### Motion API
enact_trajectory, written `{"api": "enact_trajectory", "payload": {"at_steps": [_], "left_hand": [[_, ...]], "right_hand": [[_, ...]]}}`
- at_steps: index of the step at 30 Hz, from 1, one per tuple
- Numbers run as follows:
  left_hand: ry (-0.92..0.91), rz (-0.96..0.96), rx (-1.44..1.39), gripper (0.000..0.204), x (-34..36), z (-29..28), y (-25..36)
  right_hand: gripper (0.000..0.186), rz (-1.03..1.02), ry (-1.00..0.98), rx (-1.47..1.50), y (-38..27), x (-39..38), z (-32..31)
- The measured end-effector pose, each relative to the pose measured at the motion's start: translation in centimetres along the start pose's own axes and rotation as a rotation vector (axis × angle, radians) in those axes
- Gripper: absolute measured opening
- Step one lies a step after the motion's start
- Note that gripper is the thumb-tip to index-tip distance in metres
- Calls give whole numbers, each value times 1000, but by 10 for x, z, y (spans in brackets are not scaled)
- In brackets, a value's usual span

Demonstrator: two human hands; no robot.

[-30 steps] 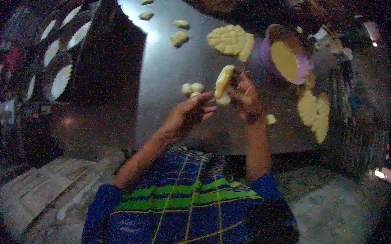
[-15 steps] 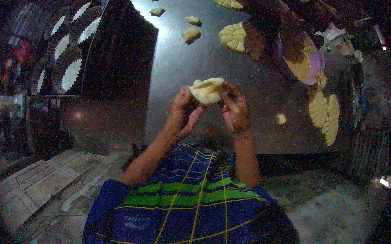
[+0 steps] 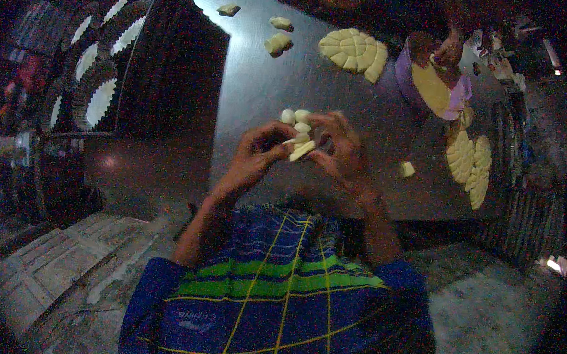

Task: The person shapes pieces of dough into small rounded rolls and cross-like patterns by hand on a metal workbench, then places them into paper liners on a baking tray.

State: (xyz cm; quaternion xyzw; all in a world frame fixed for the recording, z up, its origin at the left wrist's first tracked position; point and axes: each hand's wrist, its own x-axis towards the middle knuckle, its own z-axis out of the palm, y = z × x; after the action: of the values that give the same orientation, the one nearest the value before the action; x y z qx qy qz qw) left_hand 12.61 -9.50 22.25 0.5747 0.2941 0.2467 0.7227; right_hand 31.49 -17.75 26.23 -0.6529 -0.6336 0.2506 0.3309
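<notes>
A pale piece of dough (image 3: 303, 136), pinched into several rounded lumps, is held above the metal table between my two hands. My left hand (image 3: 265, 145) grips its left side, with the thumb and fingers closed at the lower edge. On the opposite side my right hand (image 3: 338, 146) has its fingertips closed on the dough; they are slightly blurred. To the right lies a small loose dough piece (image 3: 407, 169). Beyond my hands, several small dough lumps (image 3: 278, 45) sit at the far left of the table, near a large round of dough (image 3: 354, 50) divided into segments.
A co-worker's hand (image 3: 449, 52) reaches into a purple bowl (image 3: 405, 73) of yellowish filling (image 3: 430, 88) at the far right. Segmented dough slabs (image 3: 461, 159) lie along the table's right side. At the left stands a dark rack with fluted round tins (image 3: 101, 103).
The dough between my hands went from an opened flat piece to a bunched, lumpy one. The co-worker's hand left the segmented dough round, now uncovered, and is at the bowl.
</notes>
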Motion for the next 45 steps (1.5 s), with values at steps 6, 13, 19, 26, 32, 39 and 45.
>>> {"api": "enact_trajectory", "payload": {"at_steps": [6,13,19,26,32,39,45], "left_hand": [[0,-149,-123,27,-1,-8,15],[129,-386,-782,34,7,-4,-42],[146,-331,-796,32,1,3,-34],[47,-49,-239,31,-4,-5,4],[256,-59,-329,30,-2,11,0],[239,-147,-297,30,-2,6,-18],[66,-32,-47,27,-17,-3,-42]], "right_hand": [[25,-130,-163,-60,2,14,-15],[32,-349,262,-234,-6,5,35],[31,-276,426,-358,6,-12,74],[18,232,407,202,-21,1,50],[16,394,235,326,-2,2,46],[33,-291,332,-208,19,-19,69],[28,46,230,-93,9,-20,61]]}}
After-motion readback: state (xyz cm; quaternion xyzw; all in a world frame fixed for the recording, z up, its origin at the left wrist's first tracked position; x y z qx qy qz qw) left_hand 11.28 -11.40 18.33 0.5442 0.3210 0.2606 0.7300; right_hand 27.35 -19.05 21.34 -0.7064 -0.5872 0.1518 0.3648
